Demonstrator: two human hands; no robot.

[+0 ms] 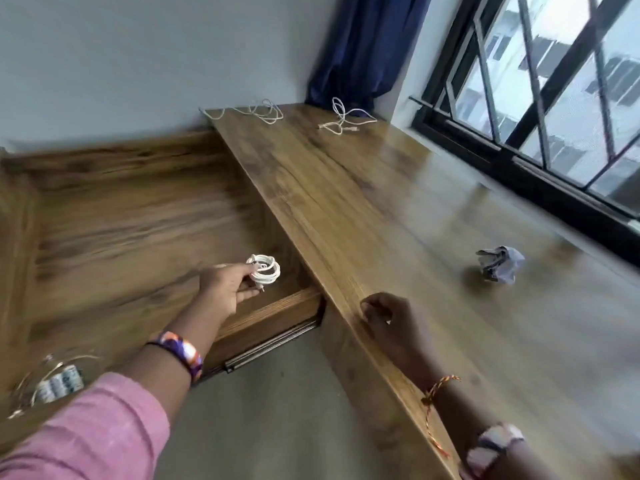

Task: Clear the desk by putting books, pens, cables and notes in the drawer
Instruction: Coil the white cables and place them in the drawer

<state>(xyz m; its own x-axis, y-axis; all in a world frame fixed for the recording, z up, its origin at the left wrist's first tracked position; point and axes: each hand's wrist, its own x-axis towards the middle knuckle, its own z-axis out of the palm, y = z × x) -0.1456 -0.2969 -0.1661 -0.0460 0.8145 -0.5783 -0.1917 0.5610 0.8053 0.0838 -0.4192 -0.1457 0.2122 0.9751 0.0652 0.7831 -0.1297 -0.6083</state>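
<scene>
My left hand (225, 289) reaches over the open wooden drawer (138, 237) and pinches a coiled white cable (265, 270) just above the drawer's right side. My right hand (384, 318) rests with curled fingers on the front edge of the wooden desk (398, 202), holding nothing that I can see. Two loose white cables lie at the desk's far end, one (256, 110) near the wall corner and one (341, 119) by the curtain. A crumpled grey paper ball (500, 265) sits on the desk near the window.
A barred window (554, 98) runs along the desk's right side, with a blue curtain (363, 46) in the corner. A blurred bundle with thin wire (59, 382) lies at the drawer's near left. The drawer's metal slide rail (273, 344) shows below it over grey floor.
</scene>
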